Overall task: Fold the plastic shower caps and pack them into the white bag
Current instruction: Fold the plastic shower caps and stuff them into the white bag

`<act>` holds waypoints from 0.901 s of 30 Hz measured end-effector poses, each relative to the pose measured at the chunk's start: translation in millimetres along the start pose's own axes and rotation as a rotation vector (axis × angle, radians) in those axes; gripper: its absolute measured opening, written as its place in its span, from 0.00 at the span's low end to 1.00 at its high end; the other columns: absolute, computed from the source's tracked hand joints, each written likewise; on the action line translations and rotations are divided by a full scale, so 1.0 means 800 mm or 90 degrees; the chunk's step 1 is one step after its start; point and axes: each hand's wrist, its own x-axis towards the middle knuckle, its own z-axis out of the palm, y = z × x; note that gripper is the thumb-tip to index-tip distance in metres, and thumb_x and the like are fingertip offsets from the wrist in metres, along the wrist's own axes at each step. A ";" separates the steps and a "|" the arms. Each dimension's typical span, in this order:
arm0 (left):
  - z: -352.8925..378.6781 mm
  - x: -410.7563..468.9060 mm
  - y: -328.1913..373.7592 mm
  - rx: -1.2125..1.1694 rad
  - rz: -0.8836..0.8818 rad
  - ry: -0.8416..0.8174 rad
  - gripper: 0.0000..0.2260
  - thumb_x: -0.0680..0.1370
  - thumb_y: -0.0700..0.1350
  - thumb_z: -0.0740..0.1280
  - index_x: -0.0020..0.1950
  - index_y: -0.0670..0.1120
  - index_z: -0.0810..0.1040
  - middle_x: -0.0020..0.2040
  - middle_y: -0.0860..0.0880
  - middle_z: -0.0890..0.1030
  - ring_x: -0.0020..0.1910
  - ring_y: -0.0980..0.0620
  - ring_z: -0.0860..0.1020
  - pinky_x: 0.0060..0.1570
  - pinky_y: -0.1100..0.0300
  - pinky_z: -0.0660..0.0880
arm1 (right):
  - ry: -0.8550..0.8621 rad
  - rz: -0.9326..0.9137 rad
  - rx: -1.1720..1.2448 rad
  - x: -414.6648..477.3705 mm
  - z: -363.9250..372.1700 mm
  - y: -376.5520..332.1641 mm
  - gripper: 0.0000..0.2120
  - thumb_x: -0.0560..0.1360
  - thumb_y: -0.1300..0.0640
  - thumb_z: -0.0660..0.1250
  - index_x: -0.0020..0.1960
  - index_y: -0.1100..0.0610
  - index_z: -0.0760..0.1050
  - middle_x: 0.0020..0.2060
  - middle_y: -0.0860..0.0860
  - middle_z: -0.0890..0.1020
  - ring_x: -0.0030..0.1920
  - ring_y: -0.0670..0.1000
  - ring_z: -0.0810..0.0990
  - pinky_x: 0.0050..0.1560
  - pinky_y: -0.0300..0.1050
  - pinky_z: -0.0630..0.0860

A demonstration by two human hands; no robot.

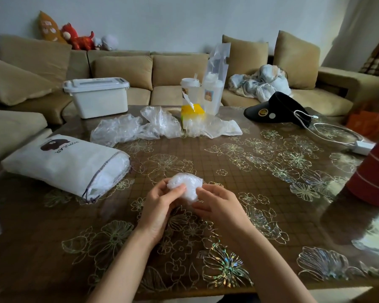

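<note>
A crumpled clear shower cap (187,185) is bunched into a small wad above the middle of the table. My left hand (160,204) pinches its left side, and my right hand (217,204) grips its lower right side. The white bag (61,165) with a brown bear print lies on its side at the left, its drawstring mouth open towards the hands and clear plastic showing inside. Several loose shower caps (140,126) lie spread out at the far middle of the table.
A white lidded box (97,96) stands far left. Two plastic cups (206,92) and a yellow carton (192,115) stand behind the caps. A black visor (276,111), a white charger and cable (337,134) and a red container (374,173) are on the right.
</note>
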 end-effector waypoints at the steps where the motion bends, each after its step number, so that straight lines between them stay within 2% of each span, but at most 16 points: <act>1: 0.000 -0.001 0.000 -0.001 -0.001 -0.010 0.23 0.59 0.51 0.75 0.49 0.41 0.81 0.46 0.38 0.82 0.46 0.42 0.79 0.54 0.46 0.73 | -0.005 -0.003 0.001 -0.001 0.000 0.001 0.07 0.77 0.59 0.65 0.54 0.60 0.76 0.47 0.58 0.83 0.46 0.53 0.83 0.50 0.45 0.80; 6: 0.004 -0.005 0.009 0.035 0.024 -0.036 0.23 0.60 0.51 0.74 0.51 0.41 0.80 0.49 0.37 0.82 0.48 0.42 0.80 0.56 0.45 0.73 | 0.004 -0.018 0.007 0.001 0.000 0.001 0.09 0.76 0.60 0.67 0.54 0.61 0.76 0.48 0.60 0.83 0.50 0.58 0.83 0.54 0.51 0.80; 9: 0.000 -0.007 0.007 0.083 0.052 -0.028 0.21 0.62 0.49 0.73 0.52 0.41 0.78 0.47 0.41 0.83 0.45 0.48 0.81 0.53 0.55 0.75 | 0.016 -0.001 0.067 0.000 0.004 0.004 0.08 0.75 0.63 0.67 0.54 0.62 0.75 0.46 0.60 0.83 0.47 0.58 0.84 0.51 0.50 0.80; 11: 0.000 -0.010 0.005 0.126 0.071 -0.042 0.17 0.66 0.46 0.72 0.51 0.41 0.78 0.45 0.43 0.83 0.42 0.53 0.80 0.45 0.66 0.76 | 0.029 0.009 0.088 -0.002 0.007 0.005 0.07 0.75 0.65 0.66 0.53 0.63 0.76 0.42 0.58 0.84 0.40 0.54 0.84 0.46 0.46 0.81; 14: 0.007 -0.011 -0.002 0.166 0.092 -0.048 0.08 0.73 0.38 0.70 0.51 0.41 0.77 0.43 0.47 0.82 0.37 0.61 0.79 0.38 0.73 0.73 | 0.053 0.024 0.081 -0.002 0.003 0.005 0.06 0.74 0.67 0.66 0.51 0.63 0.77 0.37 0.56 0.83 0.35 0.50 0.81 0.43 0.45 0.80; 18: 0.011 -0.009 -0.002 0.170 0.116 -0.038 0.12 0.74 0.37 0.68 0.57 0.44 0.75 0.49 0.48 0.80 0.40 0.64 0.79 0.41 0.73 0.73 | 0.067 0.037 0.068 0.000 0.005 0.002 0.05 0.74 0.67 0.65 0.47 0.62 0.77 0.37 0.57 0.82 0.38 0.53 0.80 0.45 0.48 0.79; 21: 0.014 -0.012 -0.001 0.147 0.120 -0.057 0.17 0.71 0.46 0.73 0.58 0.46 0.75 0.51 0.49 0.81 0.44 0.61 0.80 0.45 0.71 0.73 | 0.064 0.040 0.070 -0.001 0.008 0.000 0.06 0.73 0.69 0.63 0.46 0.62 0.78 0.37 0.57 0.81 0.37 0.52 0.80 0.41 0.45 0.78; 23: 0.016 -0.015 0.001 0.150 0.124 -0.061 0.18 0.69 0.51 0.70 0.56 0.45 0.77 0.49 0.50 0.82 0.45 0.60 0.80 0.45 0.72 0.73 | 0.060 0.036 0.066 -0.001 0.009 0.000 0.07 0.73 0.68 0.63 0.47 0.63 0.78 0.37 0.58 0.81 0.37 0.53 0.79 0.40 0.44 0.77; 25: 0.017 -0.014 0.003 0.154 0.126 -0.056 0.14 0.71 0.52 0.71 0.52 0.46 0.79 0.45 0.51 0.83 0.43 0.60 0.81 0.44 0.72 0.73 | 0.059 0.036 0.064 -0.001 0.007 -0.001 0.07 0.73 0.68 0.63 0.48 0.64 0.78 0.38 0.58 0.80 0.39 0.54 0.79 0.43 0.46 0.77; 27: 0.016 -0.011 0.003 0.158 0.125 -0.047 0.08 0.73 0.49 0.70 0.47 0.47 0.80 0.41 0.52 0.83 0.39 0.60 0.80 0.42 0.72 0.72 | 0.055 0.040 0.074 0.000 0.005 -0.004 0.06 0.73 0.68 0.63 0.47 0.63 0.78 0.39 0.58 0.80 0.40 0.55 0.79 0.45 0.49 0.78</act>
